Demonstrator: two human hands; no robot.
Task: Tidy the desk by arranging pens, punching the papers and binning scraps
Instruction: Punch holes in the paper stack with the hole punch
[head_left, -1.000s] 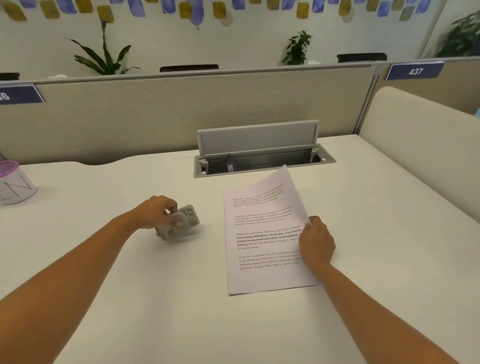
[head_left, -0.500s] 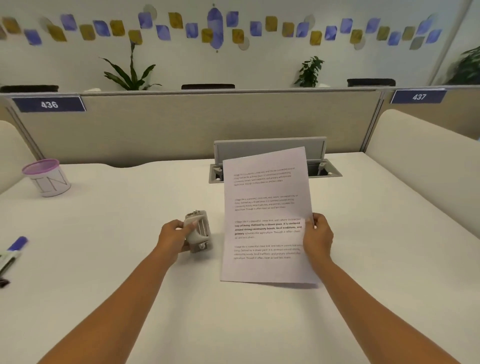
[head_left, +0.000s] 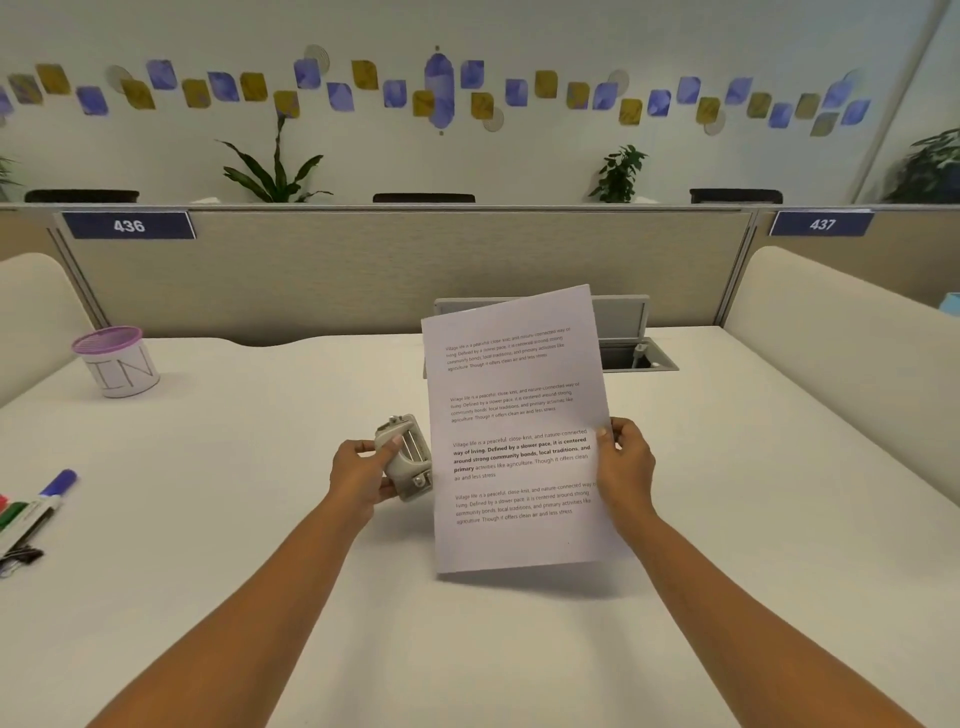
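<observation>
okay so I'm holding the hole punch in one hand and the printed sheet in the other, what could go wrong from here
1. The paper is pinched only at its right edge by the right hand, so it may flop or crease as its left edge enters the punch.
2. The punch is lifted off the desk in the left hand; unsupported, the holes could land crooked.
3. Punched scraps may scatter across the desk.

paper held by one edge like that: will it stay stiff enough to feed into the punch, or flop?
The paper looks thin and light, held off the desk by the right hand at its right edge only. It stands nearly flat now, but the free left edge beside the hole punch would probably bend if pushed. A stack would be stiffer; I cannot tell the sheet count.
</observation>
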